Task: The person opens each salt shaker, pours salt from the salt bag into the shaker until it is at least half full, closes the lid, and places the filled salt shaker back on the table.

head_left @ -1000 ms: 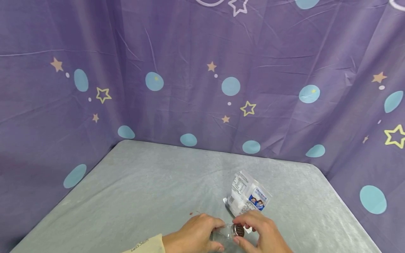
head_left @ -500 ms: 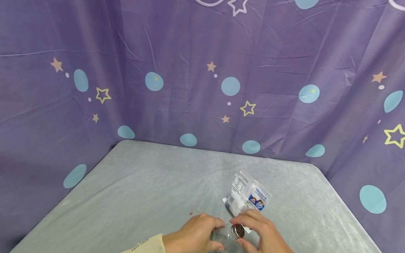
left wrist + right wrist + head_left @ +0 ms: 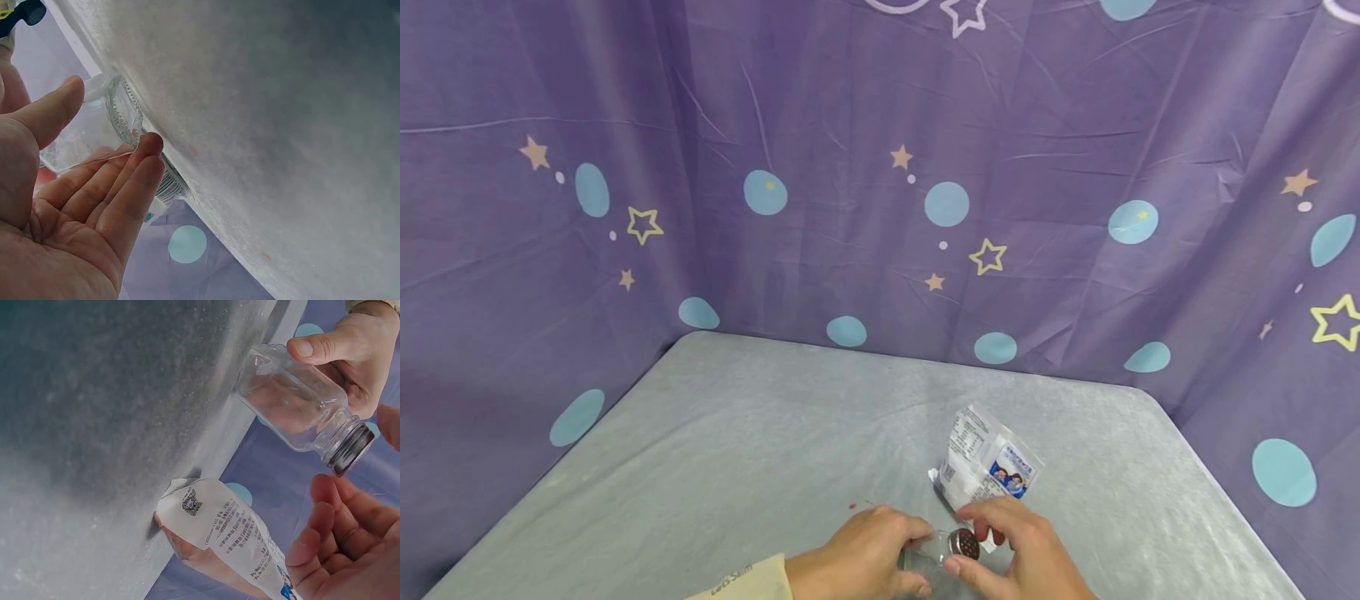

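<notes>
A clear glass shaker bottle (image 3: 930,547) with a dark, perforated metal lid (image 3: 965,543) lies tilted on its side, low over the table's near part. My left hand (image 3: 867,553) holds its body between thumb and fingers, around the end away from the lid. The thick glass base (image 3: 125,112) faces outward in the left wrist view. My right hand (image 3: 1033,552) is at the lid, thumb and forefinger on opposite sides of the rim. The right wrist view shows its other fingers (image 3: 304,547) curled below the lid.
Just beyond my right hand stands a crumpled white packet (image 3: 970,454) with printed text and a blue picture. A small reddish speck (image 3: 853,507) lies on the grey tablecloth (image 3: 760,442). A purple patterned curtain (image 3: 850,108) encloses the table.
My right thumb has shifted left along the lid while the forefinger has moved slightly right and away from it. The left hand and bottle stay in place.
</notes>
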Motion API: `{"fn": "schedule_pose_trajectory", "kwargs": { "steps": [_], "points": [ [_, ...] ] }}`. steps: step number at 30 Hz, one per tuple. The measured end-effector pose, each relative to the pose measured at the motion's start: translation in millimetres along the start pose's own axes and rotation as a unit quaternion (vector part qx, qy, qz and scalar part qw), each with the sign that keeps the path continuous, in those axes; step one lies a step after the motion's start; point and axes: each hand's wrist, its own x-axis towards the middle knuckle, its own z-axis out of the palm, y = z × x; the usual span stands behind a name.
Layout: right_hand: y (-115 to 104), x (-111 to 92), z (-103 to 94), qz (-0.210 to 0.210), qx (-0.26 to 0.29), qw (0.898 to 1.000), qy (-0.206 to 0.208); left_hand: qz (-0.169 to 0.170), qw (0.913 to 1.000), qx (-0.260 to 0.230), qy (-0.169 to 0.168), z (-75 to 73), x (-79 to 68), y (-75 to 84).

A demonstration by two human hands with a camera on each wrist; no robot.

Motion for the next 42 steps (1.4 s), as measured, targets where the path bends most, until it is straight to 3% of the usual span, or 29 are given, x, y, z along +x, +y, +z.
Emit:
{"fn": "schedule_pose_trajectory", "kwargs": {
  "steps": [4,12,21,27,42],
  "points": [
    [-2,0,-0.8,0.016,0.005,1.0,-0.013,0.004,1.0,0.003,0.004,-0.2,0.0,0.2],
    [-1,-1,-1.1,0.009,0.026,0.999,-0.028,0.001,1.0,-0.005,-0.001,-0.5,0.2,-0.9],
    [5,-1,-1.4,-0.053,0.045,0.997,-0.027,-0.014,0.9995,-0.02,-0.018,-1.0,-0.2,-2.3],
    [5,0,-5.0,-0.055,0.051,0.997,-0.035,-0.006,0.9999,-0.006,-0.007,-0.5,-0.5,-1.3],
    [5,1,-13.3,-0.085,0.044,0.995,-0.008,-0.007,0.9999,-0.009,-0.004,-0.5,-0.3,-0.1]
  ]
}}
